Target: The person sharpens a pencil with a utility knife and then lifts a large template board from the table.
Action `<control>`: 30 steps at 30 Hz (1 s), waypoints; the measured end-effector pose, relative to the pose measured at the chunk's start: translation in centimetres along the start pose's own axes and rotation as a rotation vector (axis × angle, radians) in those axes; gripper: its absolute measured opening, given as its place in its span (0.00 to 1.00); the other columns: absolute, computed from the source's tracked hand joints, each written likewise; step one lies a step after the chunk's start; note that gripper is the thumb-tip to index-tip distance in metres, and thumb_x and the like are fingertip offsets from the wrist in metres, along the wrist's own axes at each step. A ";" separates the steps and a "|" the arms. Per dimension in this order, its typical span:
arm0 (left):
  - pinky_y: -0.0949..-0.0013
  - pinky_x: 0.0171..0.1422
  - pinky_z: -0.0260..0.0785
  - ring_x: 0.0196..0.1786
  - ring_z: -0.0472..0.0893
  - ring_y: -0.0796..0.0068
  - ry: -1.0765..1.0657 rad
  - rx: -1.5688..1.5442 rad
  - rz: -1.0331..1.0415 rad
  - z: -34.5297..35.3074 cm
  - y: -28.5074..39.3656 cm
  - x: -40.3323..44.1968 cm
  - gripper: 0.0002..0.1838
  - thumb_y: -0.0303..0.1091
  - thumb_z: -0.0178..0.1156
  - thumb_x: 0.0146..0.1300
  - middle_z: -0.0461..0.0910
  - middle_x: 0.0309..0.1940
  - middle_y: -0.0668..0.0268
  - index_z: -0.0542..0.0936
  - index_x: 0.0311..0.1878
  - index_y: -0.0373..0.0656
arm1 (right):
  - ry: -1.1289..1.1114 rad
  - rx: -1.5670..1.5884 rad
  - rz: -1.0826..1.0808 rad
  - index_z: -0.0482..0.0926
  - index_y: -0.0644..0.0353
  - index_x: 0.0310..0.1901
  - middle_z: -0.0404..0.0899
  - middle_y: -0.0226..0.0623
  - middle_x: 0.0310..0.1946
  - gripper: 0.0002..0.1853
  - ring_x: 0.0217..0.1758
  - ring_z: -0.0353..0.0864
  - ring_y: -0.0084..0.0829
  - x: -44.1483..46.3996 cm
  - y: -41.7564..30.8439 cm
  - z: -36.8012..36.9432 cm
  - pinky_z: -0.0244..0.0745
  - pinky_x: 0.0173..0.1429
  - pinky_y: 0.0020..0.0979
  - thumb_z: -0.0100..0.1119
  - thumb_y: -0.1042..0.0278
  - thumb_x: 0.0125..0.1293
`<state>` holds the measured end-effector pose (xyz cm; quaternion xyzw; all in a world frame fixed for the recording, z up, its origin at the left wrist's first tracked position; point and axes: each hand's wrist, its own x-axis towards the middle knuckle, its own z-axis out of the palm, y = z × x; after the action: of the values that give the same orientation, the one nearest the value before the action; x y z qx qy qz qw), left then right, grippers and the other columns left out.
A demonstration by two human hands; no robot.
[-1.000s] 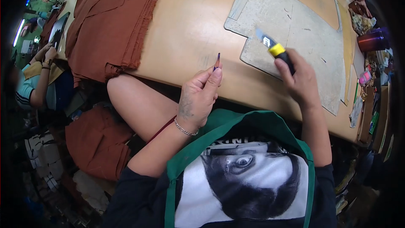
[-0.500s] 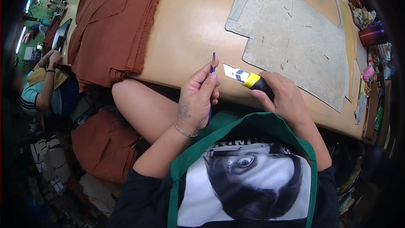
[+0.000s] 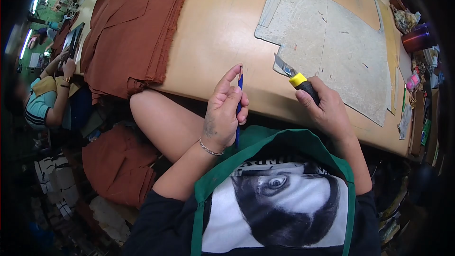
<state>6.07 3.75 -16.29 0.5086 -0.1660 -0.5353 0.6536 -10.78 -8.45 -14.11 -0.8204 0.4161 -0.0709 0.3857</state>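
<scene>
My left hand (image 3: 222, 110) is closed around a slim blue pencil (image 3: 240, 85), held upright with its narrow tip at the top by my index finger. Its lower end hangs below my palm. In my right hand (image 3: 332, 111) is a utility knife (image 3: 298, 79) with a black and yellow handle. The wide blade is out, pointing up and to the left, apart from the pencil. Both hands are above the near edge of the tan table (image 3: 213, 28).
A stack of rust-brown fabric (image 3: 128, 42) covers the table's left part. A large grey pattern sheet (image 3: 350, 57) lies on the right, near a dark metallic tumbler (image 3: 418, 38). More brown fabric (image 3: 118, 166) is low at left, below a seated co-worker (image 3: 47, 99).
My right hand has drawn the knife right and away from the pencil, turning the blade more upward. My left hand still holds the pencil, slightly lower. The co-worker's hands have moved up.
</scene>
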 end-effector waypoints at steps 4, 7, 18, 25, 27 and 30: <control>0.84 0.20 0.55 0.17 0.61 0.86 0.000 -0.002 0.002 0.1 0.1 -0.1 0.22 0.29 0.41 0.63 0.67 0.23 0.70 0.57 0.62 0.46 | 0.003 -0.062 -0.078 0.70 0.63 0.35 0.73 0.48 0.25 0.21 0.31 0.74 0.47 -0.3 0.0 0.3 0.67 0.35 0.38 0.52 0.48 0.56; 0.84 0.20 0.55 0.17 0.62 0.86 -0.016 -0.004 0.008 0.2 0.1 -0.1 0.22 0.29 0.41 0.64 0.67 0.23 0.70 0.57 0.62 0.46 | 0.031 -0.090 -0.218 0.70 0.62 0.35 0.72 0.47 0.26 0.21 0.31 0.73 0.46 -0.7 -0.1 1.1 0.67 0.35 0.38 0.55 0.50 0.54; 0.87 0.23 0.57 0.19 0.62 0.88 -0.077 -0.012 0.005 0.4 0.2 -0.1 0.20 0.30 0.40 0.65 0.67 0.25 0.70 0.60 0.61 0.43 | 0.066 -0.209 -0.388 0.71 0.61 0.32 0.70 0.43 0.22 0.19 0.26 0.72 0.42 -0.2 -1.0 1.8 0.67 0.30 0.37 0.58 0.52 0.51; 0.86 0.23 0.56 0.21 0.62 0.87 -0.100 -0.016 0.017 0.4 0.2 0.0 0.22 0.29 0.44 0.62 0.68 0.25 0.70 0.59 0.61 0.39 | 0.052 -0.225 -0.406 0.71 0.61 0.32 0.70 0.43 0.21 0.19 0.25 0.72 0.42 -0.1 -0.9 1.7 0.68 0.29 0.37 0.58 0.52 0.51; 0.87 0.23 0.55 0.21 0.62 0.88 -0.088 0.054 0.029 0.5 0.2 -0.1 0.22 0.28 0.45 0.62 0.69 0.24 0.71 0.60 0.61 0.39 | 0.067 -0.223 -0.423 0.71 0.60 0.32 0.70 0.42 0.21 0.19 0.24 0.73 0.42 -0.1 -0.8 1.8 0.68 0.29 0.37 0.58 0.51 0.51; 0.87 0.22 0.54 0.20 0.61 0.89 -0.047 0.078 0.022 0.7 0.2 -0.1 0.22 0.30 0.47 0.63 0.69 0.24 0.72 0.61 0.60 0.39 | 0.078 -0.214 -0.420 0.71 0.60 0.32 0.70 0.42 0.21 0.18 0.24 0.73 0.42 0.1 -0.7 1.7 0.68 0.29 0.37 0.58 0.51 0.51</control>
<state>5.55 3.50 -15.80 0.5190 -0.2079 -0.5330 0.6351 -9.55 -7.23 -14.83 -0.9218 0.2558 -0.1366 0.2571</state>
